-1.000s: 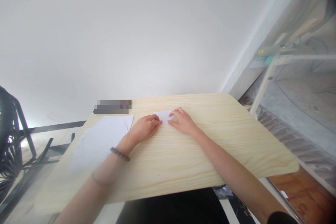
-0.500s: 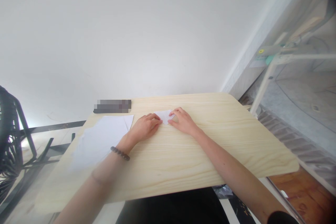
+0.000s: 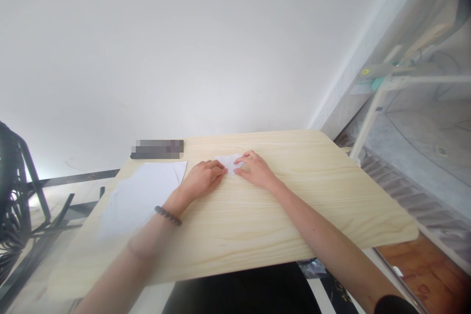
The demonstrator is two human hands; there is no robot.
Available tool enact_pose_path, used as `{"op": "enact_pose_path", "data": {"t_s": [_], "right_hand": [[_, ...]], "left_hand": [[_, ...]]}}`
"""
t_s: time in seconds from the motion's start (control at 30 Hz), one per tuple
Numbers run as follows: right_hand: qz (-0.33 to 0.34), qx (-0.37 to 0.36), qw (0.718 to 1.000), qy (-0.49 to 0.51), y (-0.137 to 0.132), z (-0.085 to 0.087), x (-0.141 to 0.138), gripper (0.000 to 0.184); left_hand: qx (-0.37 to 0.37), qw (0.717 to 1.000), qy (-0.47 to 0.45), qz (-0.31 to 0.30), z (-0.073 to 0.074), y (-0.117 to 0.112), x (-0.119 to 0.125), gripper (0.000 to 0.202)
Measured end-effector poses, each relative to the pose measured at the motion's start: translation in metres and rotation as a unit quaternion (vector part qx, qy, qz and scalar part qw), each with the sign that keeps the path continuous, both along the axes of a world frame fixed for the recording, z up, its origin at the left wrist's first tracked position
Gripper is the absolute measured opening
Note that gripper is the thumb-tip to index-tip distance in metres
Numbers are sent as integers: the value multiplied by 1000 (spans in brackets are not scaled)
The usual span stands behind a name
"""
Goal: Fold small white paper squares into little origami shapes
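A small folded white paper [image 3: 228,161] lies on the light wooden table [image 3: 331,196], toward its far side. My left hand [image 3: 203,177] rests on the table with its fingertips pressed on the paper's left edge. My right hand [image 3: 254,169] covers the paper's right part, its curled fingers pressing it down. A dark bead bracelet [image 3: 168,216] circles my left wrist. Both hands hold the paper flat against the table.
Larger white sheets [image 3: 142,195] lie on the table's left part. A dark flat object [image 3: 157,149] sits at the far left edge by the white wall. A black fan cage [image 3: 13,196] stands at the left, a white metal frame [image 3: 379,93] at the right.
Almost nothing differs. My right fingers have shifted slightly left over the paper; my left hand stays where it was.
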State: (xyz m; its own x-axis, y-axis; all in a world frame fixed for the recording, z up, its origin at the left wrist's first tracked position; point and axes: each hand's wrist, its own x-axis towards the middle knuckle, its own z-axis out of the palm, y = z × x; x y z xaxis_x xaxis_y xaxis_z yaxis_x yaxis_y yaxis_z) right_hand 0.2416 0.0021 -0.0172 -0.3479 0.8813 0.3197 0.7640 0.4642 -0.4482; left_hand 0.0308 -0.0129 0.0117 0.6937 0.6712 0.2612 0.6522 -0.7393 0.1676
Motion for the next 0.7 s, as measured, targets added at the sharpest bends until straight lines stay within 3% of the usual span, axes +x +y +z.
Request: {"op": "enact_pose_path", "data": {"t_s": [0.33,0.7], "right_hand": [[-12,9,1000,-7,-1,-2,-1,33],[-10,13,998,-53,0,-1,1,38]], "left_hand": [[18,999,-10,24,1,0,6,25],[25,995,-37,86,-9,3,7,17]]}}
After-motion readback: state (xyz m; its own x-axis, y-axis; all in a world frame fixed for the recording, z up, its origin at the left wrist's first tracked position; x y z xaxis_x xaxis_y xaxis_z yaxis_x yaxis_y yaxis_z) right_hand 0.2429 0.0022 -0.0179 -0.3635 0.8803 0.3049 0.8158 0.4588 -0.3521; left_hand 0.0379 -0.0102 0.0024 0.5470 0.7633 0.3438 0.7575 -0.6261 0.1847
